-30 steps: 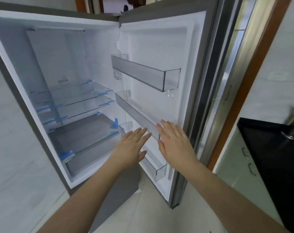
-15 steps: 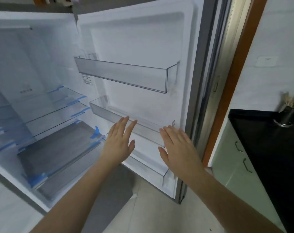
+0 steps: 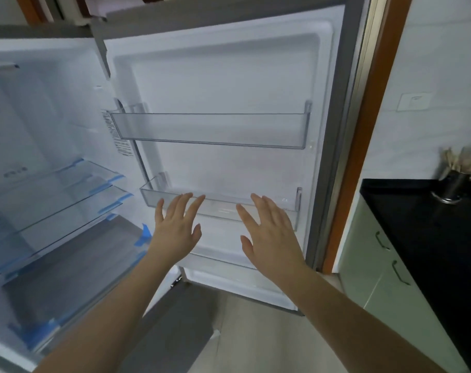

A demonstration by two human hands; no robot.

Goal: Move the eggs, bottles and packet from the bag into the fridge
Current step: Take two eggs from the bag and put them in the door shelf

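Observation:
The fridge stands open, its white inner door [image 3: 229, 84] facing me. The door carries an upper clear bin [image 3: 210, 129] and a middle clear bin [image 3: 223, 204], both with nothing in them. My left hand [image 3: 175, 228] and my right hand [image 3: 269, 235] are raised side by side in front of the middle bin, fingers straight and spread, holding nothing. Glass shelves [image 3: 54, 200] with blue tape fill the fridge body at left. No bag, eggs, bottles or packet are in view.
A black countertop [image 3: 430, 224] runs along the right with a metal cup of sticks [image 3: 453, 184] on it. Green cabinet doors [image 3: 374, 267] sit under it. An orange door frame [image 3: 363, 146] stands behind the fridge door. Pale floor [image 3: 255, 332] lies below.
My view has swung right, so the door's inside faces me squarely. Both hands stay flat and raised, now spread a little wider apart in front of the middle bin.

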